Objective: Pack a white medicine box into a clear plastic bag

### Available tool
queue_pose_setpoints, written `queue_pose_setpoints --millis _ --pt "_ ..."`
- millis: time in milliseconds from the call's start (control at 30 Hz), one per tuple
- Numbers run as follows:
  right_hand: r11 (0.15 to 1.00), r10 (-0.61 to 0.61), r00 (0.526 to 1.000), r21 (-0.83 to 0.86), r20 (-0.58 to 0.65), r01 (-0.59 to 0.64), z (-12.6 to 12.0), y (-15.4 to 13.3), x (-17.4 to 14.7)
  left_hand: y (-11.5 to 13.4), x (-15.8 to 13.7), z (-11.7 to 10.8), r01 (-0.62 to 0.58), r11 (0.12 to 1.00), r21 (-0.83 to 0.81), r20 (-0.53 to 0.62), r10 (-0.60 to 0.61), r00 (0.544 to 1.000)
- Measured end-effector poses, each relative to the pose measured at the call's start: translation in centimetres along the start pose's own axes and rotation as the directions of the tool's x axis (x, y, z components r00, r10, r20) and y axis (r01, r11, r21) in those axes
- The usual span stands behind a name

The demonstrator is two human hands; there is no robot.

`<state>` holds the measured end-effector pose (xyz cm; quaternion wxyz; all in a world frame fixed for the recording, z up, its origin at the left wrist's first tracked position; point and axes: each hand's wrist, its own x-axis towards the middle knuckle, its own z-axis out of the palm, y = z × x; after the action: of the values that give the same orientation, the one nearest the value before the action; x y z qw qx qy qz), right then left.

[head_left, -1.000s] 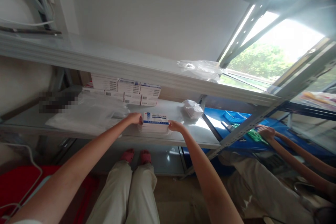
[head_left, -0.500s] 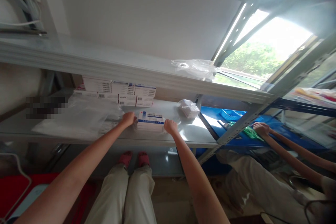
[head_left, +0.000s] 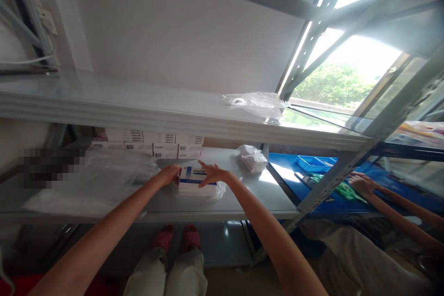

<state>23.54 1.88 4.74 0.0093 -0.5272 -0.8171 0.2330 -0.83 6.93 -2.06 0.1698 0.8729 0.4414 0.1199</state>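
Note:
A stack of white boxes with a blue band (head_left: 191, 181) stands on the shelf, in a clear plastic bag (head_left: 220, 190) whose loose film shows at the right. My left hand (head_left: 170, 175) is closed at the stack's left edge and seems to pinch the bag's film there; its fingertips are partly hidden. Over the top right of the stack is my right hand (head_left: 212, 174), open, with its fingers spread and nothing in them. Left of the stack lies a pile of flat clear plastic bags (head_left: 104, 180).
Behind stand rows of white cartons (head_left: 165, 150). A plastic-wrapped bundle (head_left: 252, 158) sits to the right. The upper shelf (head_left: 166, 115) overhangs, with crumpled plastic film (head_left: 258, 103) on it. Beyond the metal post (head_left: 333, 180), a co-worker's hands (head_left: 362, 184) are over a blue table (head_left: 284, 169).
My right hand has let go of the bag's right side and spread its fingers over the stack. My left hand stays at the left edge. The view has tilted up.

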Motion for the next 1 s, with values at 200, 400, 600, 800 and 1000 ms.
queue_pose_setpoints --millis 200,400,600,800,1000 --pt "0.968 -0.192 0.964 -0.195 -0.186 0.155 2.7 -0.2 -2.5 1.7 0.9 -1.7 0.054 0.976 0.210 -0.135 -0.026 0.991" --pt "0.969 -0.200 0.942 -0.198 -0.270 0.149 3.3 0.0 -3.5 5.7 -0.9 -3.8 0.207 0.969 0.135 -0.473 -0.121 0.873" --pt "0.991 -0.122 0.965 -0.089 -0.232 0.104 3.4 1.0 -2.4 8.4 -4.2 -3.5 0.145 0.987 0.072 -0.564 -0.080 0.822" --pt "0.996 -0.003 0.840 0.073 -0.543 0.051 5.7 2.3 -2.9 8.0 -4.9 -1.6 0.220 0.975 -0.036 -0.510 -0.207 0.835" --pt "0.926 0.364 0.606 0.345 -0.707 -0.153 7.5 5.4 -4.0 6.2 -7.6 2.7 0.316 0.947 -0.052 -0.532 -0.294 0.794"
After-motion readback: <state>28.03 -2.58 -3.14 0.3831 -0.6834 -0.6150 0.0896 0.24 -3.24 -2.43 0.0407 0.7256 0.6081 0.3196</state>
